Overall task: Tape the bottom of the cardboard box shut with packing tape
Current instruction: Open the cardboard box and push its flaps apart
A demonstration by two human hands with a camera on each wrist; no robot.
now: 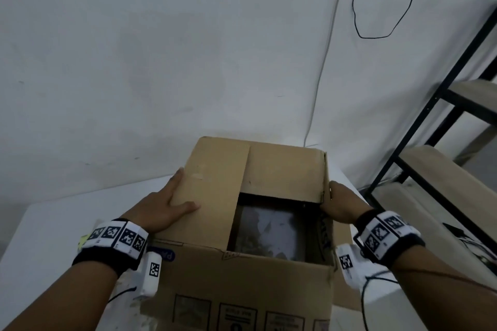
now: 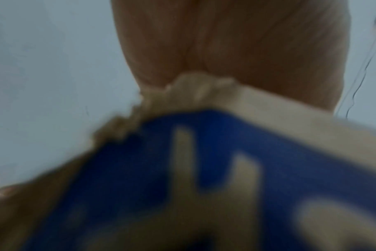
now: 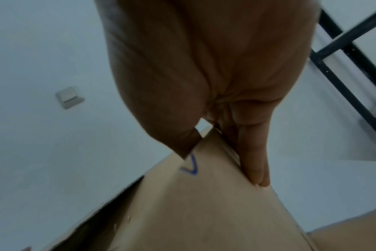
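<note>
Head view: the box [image 1: 250, 226] stands on the white tabletop [image 1: 48, 223], its bottom facing up and only part-closed. The left hand [image 1: 164, 207] lies flat on the left flap [image 1: 212, 191], fingers straight, thumb on top. The right hand [image 1: 341, 204] grips the box's right edge, thumb over the rim beside the far flap [image 1: 285, 172]. A dark opening [image 1: 269, 231] remains. The risk, as I judge it: the pressed flap could sink inward with little under it, or the flaps could spring apart once a hand leaves to fetch tape. No tape shows in any view, and the near and right flaps are hard to make out.

Left wrist view: badly blurred. The palm [image 2: 236, 42] bears on a frayed cardboard edge [image 2: 182, 91] above blue print [image 2: 204, 144]; the fingers are hidden.

Right wrist view: one finger [image 3: 253, 158] lies along the box's side and the thumb's heel [image 3: 178, 135] sits over the rim, so the grip looks shallow and might slip. The other fingers are hidden behind the cardboard.
</note>
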